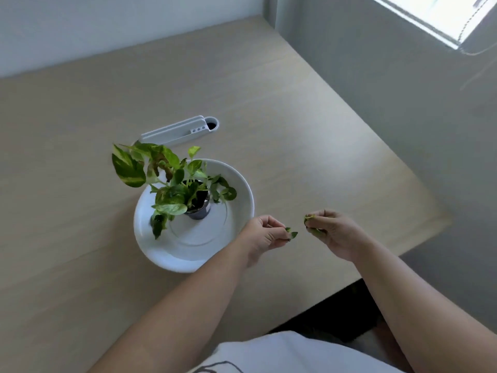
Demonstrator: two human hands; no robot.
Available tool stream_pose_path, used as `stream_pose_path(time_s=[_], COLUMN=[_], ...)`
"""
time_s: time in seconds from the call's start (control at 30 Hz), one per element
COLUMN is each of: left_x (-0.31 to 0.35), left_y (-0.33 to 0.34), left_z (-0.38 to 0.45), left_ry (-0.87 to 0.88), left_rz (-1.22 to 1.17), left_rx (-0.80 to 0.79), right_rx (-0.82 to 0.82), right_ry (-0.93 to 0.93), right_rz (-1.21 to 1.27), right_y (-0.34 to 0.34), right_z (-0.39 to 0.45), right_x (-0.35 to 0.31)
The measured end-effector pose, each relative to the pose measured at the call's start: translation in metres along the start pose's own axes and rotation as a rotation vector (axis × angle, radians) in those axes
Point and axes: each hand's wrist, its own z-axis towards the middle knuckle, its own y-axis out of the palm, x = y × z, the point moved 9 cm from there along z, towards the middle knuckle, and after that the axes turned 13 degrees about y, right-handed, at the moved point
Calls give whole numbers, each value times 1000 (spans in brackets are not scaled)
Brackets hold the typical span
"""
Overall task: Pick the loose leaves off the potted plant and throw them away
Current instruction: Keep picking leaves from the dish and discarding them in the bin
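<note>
A small potted plant (172,181) with green and yellow variegated leaves stands in a dark pot (200,211) on a white plate (193,246) on the table. My left hand (265,235) hovers at the plate's right rim, pinching a small green leaf (291,234) between thumb and fingers. My right hand (336,232) is a short way to the right, above the table, closed around several picked leaves (309,219) that poke out near the thumb. The two hands are apart, not touching.
A white holder (180,130) with a round dark hole lies behind the plant. The beige table (80,265) ends at a right edge near my right arm, with dark floor below. A wall and window are at the right.
</note>
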Motion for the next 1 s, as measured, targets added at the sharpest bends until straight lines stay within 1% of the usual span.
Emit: stream_pose_path(time_s=[0.13,0.27,0.37,0.47,0.53,0.63,0.67,0.7,0.83,1.0], left_x=[-14,-41,-66,-91,-103,-114,-119,-124,-150,-182], left_y=[84,175,232,282,302,330,338,344,356,354], left_z=[20,22,17,12,11,13,14,16,36,47], left_ry=[-44,-72,-70,-59,-12,170,207,224,205,128], left_rz=[26,144,276,411,566,972,1046,1087,1187,1205], left_rx=[-113,-283,-378,-455,-482,-563,-590,-605,-586,-613], right_rx=[135,287,446,563,608,658,676,690,696,701], right_ry=[-48,-111,-105,-55,-8,71,92,108,145,198], right_rz=[141,241,271,255,258,324,348,369,420,404], right_y=[-89,-182,-246,-300,-326,-359,-368,-376,-396,-407], right_z=[-28,-60,-76,-82,-79,-72,-70,-67,-53,-41], right_x=[5,16,37,62,81,109,118,124,143,160])
